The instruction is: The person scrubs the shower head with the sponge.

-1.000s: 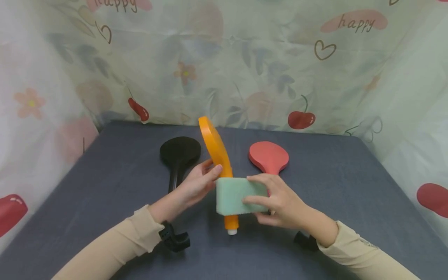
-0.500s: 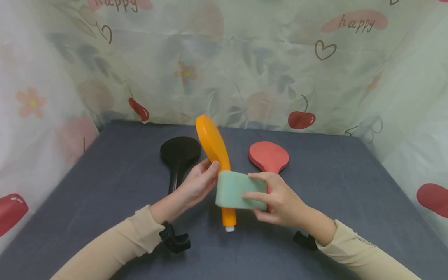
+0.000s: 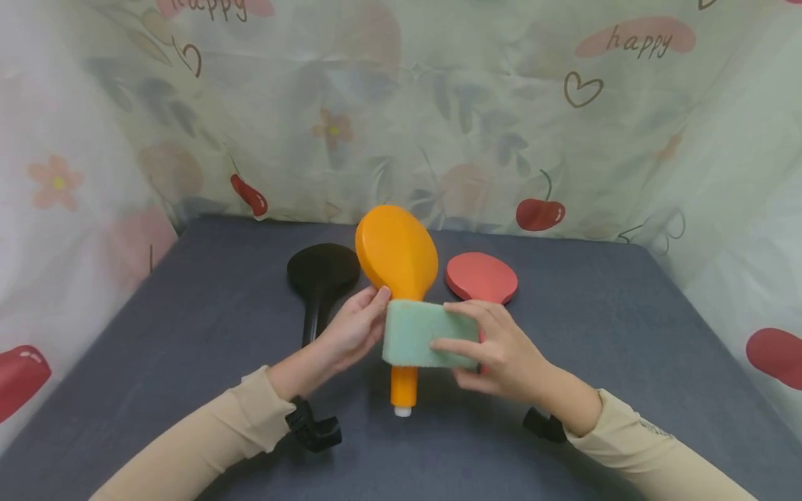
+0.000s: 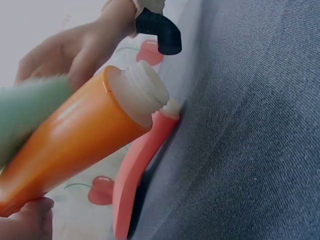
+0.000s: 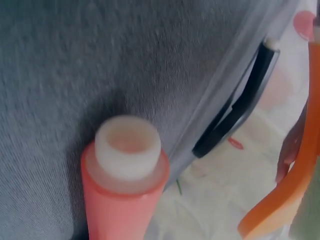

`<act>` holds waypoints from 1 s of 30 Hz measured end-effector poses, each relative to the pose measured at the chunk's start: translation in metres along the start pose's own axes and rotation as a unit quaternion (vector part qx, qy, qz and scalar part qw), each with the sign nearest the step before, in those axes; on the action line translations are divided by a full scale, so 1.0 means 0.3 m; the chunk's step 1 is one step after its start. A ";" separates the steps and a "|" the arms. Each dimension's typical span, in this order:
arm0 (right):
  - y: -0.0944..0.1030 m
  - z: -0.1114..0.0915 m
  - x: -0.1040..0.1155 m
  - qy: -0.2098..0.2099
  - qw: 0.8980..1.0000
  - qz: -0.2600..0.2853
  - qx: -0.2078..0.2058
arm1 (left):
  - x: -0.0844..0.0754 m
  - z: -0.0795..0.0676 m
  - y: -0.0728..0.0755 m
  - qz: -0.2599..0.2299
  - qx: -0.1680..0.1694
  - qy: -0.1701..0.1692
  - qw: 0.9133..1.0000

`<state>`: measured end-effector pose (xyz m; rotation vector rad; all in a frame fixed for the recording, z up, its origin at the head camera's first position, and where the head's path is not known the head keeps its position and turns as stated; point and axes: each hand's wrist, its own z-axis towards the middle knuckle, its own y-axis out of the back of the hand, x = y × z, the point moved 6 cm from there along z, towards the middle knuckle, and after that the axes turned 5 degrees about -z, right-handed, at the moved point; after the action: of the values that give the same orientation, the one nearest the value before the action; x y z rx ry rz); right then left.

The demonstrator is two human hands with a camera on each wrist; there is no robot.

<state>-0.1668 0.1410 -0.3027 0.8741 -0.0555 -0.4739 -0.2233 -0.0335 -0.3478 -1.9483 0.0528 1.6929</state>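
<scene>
An orange handheld shower head (image 3: 396, 250) is held up over the table, its round head tilted back and its smooth broad side in view. My left hand (image 3: 351, 330) grips it at the neck, thumb along the left edge. My right hand (image 3: 501, 355) holds a pale green sponge (image 3: 410, 337) with spread fingers, and the sponge lies across the front of the orange handle. In the left wrist view the handle's white threaded end (image 4: 144, 85) points toward the camera, with the sponge (image 4: 32, 107) behind it. The sponge covers the middle of the handle in the head view.
A black shower head (image 3: 322, 268) lies on the dark grey table (image 3: 156, 362) at left, behind my left hand. To the right lies a coral-red one (image 3: 481, 277), its handle partly hidden by my right hand. Patterned cloth (image 3: 413, 104) encloses the back and sides.
The orange shower head has turned from nearly edge-on to show its broad side. The sponge has risen a little along the handle, and my right hand has moved up with it.
</scene>
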 end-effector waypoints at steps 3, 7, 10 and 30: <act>0.007 0.006 -0.028 -0.037 0.999 -0.008 -0.017 | 0.000 -0.002 -0.004 0.001 0.006 0.002 1.000; 0.008 0.005 -0.031 -0.042 0.999 -0.005 -0.027 | -0.004 -0.006 -0.001 -0.003 -0.002 0.004 1.000; 0.001 -0.001 -0.004 -0.011 1.000 0.003 -0.017 | -0.008 -0.006 0.003 -0.009 -0.013 0.001 1.000; -0.028 -0.016 -0.002 0.008 1.000 0.021 0.021 | -0.020 0.010 0.023 -0.044 -0.042 -0.005 0.998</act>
<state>-0.1694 0.1402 -0.3122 0.9162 -0.0695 -0.4272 -0.2299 -0.0401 -0.3451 -1.9729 -0.1081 1.6728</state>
